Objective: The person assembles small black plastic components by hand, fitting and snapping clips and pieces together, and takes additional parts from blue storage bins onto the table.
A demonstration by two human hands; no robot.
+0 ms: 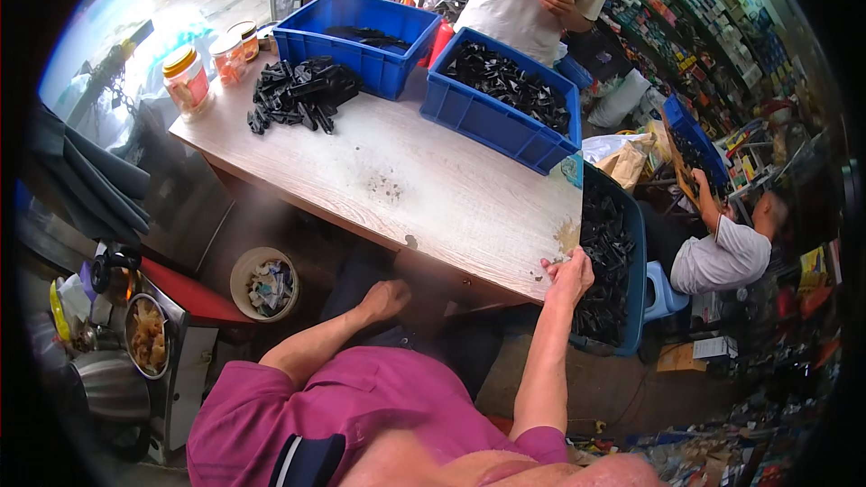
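My left hand (385, 299) rests over my lap below the table's front edge, its fingers curled in with nothing visible in them. At the table's near right corner, my right hand (569, 276) is closed over the edge, thumb toward the tabletop. The light wood-grain table (433, 189) has worn, stained patches. On its far left part lies a heap of black plastic parts (302, 92). Beyond the heap stands a blue crate (352, 61) with black pieces low inside. Another blue crate (492, 126), farther right, is filled with small black parts.
A teal bin (640, 280) of black parts stands beside the table's right end. Jars (187, 81) line the far left corner. A waste bucket (263, 284) sits on the floor at left. One person (541, 0) stands opposite, handling a small black piece; another person (722, 257) sits at right.
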